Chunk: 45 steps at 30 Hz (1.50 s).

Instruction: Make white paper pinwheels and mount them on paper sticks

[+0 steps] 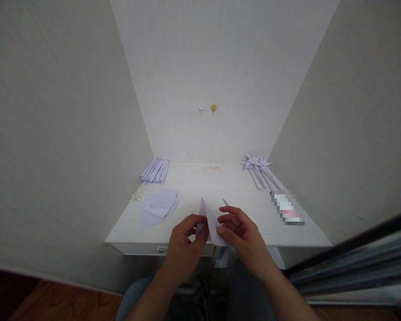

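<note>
A folded sheet of white paper (pixel 211 225) stands above the front edge of the desk, its crease pointing up and its two halves spread apart. My left hand (pixel 189 240) pinches its left half between thumb and fingers. On the right side, my right hand (pixel 242 234) has its thumb and a curled finger at the paper's edge. Just past those fingers a thin grey pointed tip (pixel 225 202) shows; the rest of it is hidden behind the hand. Loose square paper sheets (pixel 160 205) lie overlapping to the left of my hands.
A bundle of rolled paper sticks (pixel 155 170) lies at the back left, small white pieces (pixel 138 195) in front. Paper pinwheels (pixel 257 165) on sticks rest at the back right, near a blurred phone (pixel 287 209). Walls enclose the white desk (pixel 200 178); two hooks (pixel 213 108) hang behind.
</note>
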{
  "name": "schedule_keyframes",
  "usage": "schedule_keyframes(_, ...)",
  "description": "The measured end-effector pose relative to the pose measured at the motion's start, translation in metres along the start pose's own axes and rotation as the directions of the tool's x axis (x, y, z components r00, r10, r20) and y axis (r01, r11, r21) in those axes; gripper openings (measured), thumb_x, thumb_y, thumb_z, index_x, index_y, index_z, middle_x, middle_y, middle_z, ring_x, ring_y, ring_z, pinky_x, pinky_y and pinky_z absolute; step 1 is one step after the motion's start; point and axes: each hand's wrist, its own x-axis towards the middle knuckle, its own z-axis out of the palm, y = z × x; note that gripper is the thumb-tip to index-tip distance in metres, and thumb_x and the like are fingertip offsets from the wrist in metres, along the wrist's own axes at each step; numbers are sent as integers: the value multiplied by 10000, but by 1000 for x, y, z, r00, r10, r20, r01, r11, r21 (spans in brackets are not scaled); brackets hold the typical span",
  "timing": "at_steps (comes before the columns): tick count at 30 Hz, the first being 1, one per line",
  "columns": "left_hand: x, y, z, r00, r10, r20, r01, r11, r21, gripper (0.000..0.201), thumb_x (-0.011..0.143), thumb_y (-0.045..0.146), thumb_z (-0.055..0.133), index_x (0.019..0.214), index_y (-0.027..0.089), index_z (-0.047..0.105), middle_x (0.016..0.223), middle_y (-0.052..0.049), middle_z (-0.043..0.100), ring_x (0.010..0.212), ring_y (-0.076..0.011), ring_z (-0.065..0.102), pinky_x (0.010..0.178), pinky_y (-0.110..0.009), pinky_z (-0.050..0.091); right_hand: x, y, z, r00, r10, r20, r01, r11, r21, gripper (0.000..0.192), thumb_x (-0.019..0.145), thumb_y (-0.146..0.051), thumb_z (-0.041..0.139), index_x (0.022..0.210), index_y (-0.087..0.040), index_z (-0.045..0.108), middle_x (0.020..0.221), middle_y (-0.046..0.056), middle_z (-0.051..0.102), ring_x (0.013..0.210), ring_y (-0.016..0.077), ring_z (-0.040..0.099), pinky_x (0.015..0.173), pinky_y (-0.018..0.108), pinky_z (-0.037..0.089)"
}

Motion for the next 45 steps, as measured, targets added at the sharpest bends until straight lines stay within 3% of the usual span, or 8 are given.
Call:
schedule_keyframes(8,-7,8,0,1000,20,0,-19,993,114,94,860,230,637,879,216,728,859,-16,725,804,-182,670,631,-235,494,-3,-17,-3,996,-1,84,7,997,-80,495,819,-600,772,1143,-243,661,873,5,619,666,125,524,569,237,412)
schedule_keyframes(15,-6,15,8,993,-28,112,24,999,43,54,808,177,655,821,195,703,773,-13,684,721,-161,604,624,-245,444,-7,-14,-8,969,-172,178,190,977,-92,808,801,-746,695,1449,-306,496,917,16,605,754,185,569,629,284,452)
schedule_keyframes(18,-2,16,5,969,-106,225,155,965,-212,192,775,211,723,952,206,648,785,-2,672,678,-151,603,600,-242,448,-10,-23,-17,969,-214,122,232,959,-165,642,907,-672,624,1447,-337,536,1020,40,641,823,198,613,681,297,495)
schedule_keyframes(22,5,15,-5,939,-143,313,275,859,-431,507,715,289,839,1125,238,545,763,18,667,623,-161,644,567,-242,481,-13,-41,-31,955,-274,116,297,889,-348,239,1023,-357,557,1149,-316,756,1045,50,685,930,203,651,772,297,524)
schedule_keyframes(28,13,17,-9,970,-174,167,235,844,-482,526,670,264,891,1089,242,575,727,47,660,583,-140,640,529,-217,477,-23,-53,-30,869,-418,263,492,679,-545,312,848,-61,642,940,-312,802,1127,62,599,1038,225,627,811,323,553)
schedule_keyframes(33,16,17,-3,971,-235,-47,173,824,-539,393,608,276,918,909,167,689,725,22,694,603,-101,606,550,-196,456,-25,-45,-24,745,-602,288,603,423,-677,476,760,25,579,994,-331,789,1378,64,529,1296,315,513,1051,518,470)
schedule_keyframes(41,9,12,2,926,-354,-133,176,715,-676,379,550,279,930,859,175,737,789,-10,754,714,-157,684,684,-276,529,-21,-36,-22,678,-687,260,608,328,-723,403,813,-7,609,1020,-313,767,1436,76,520,1342,357,488,1086,606,423)
schedule_keyframes(45,8,8,0,917,-354,-185,197,803,-562,385,566,325,930,872,162,763,775,-26,764,714,-165,684,707,-293,536,-25,-33,-17,647,-731,218,587,294,-754,378,835,-15,594,1028,-293,761,1387,97,554,1298,350,523,1064,609,438)
